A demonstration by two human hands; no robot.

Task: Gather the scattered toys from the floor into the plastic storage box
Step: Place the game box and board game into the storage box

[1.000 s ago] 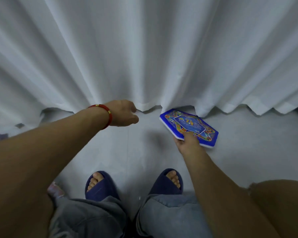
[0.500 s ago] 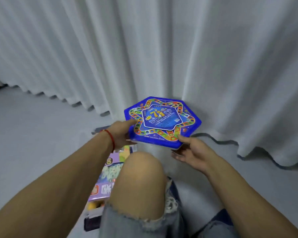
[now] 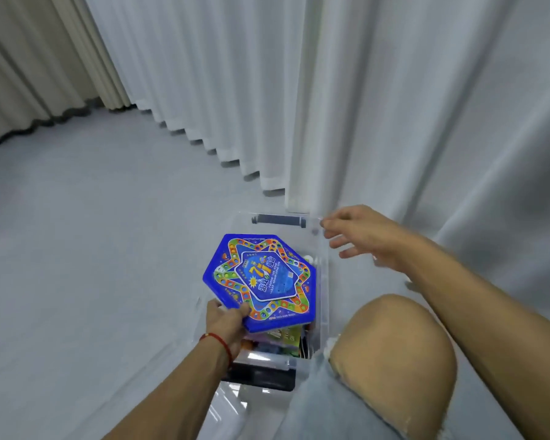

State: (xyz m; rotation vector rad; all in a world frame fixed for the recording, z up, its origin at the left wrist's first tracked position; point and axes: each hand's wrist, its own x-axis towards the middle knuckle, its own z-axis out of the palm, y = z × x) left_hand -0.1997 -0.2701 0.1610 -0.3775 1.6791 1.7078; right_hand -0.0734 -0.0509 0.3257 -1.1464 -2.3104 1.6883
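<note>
hexagonal game board going into the storage box

white curtain (image 3: pixel 394 106) and grey floor (image 3: pixel 92 249) frame the clear plastic storage box (image 3: pixel 323 281), which already holds other toys. the blue hexagonal board (image 3: pixel 261 282) sits tilted over the box mouth, lying up and right of the left hand (image 3: pixel 227 319), whose fingers pinch its near-left corner. the board looks almost as wide as the opening, so i judge it must be lowered flat or angled in. the right hand (image 3: pixel 362 238) hovers over the box's far right rim, fingers spread, holding nothing, apart from the board; the left hand is the nearer one.
</note>
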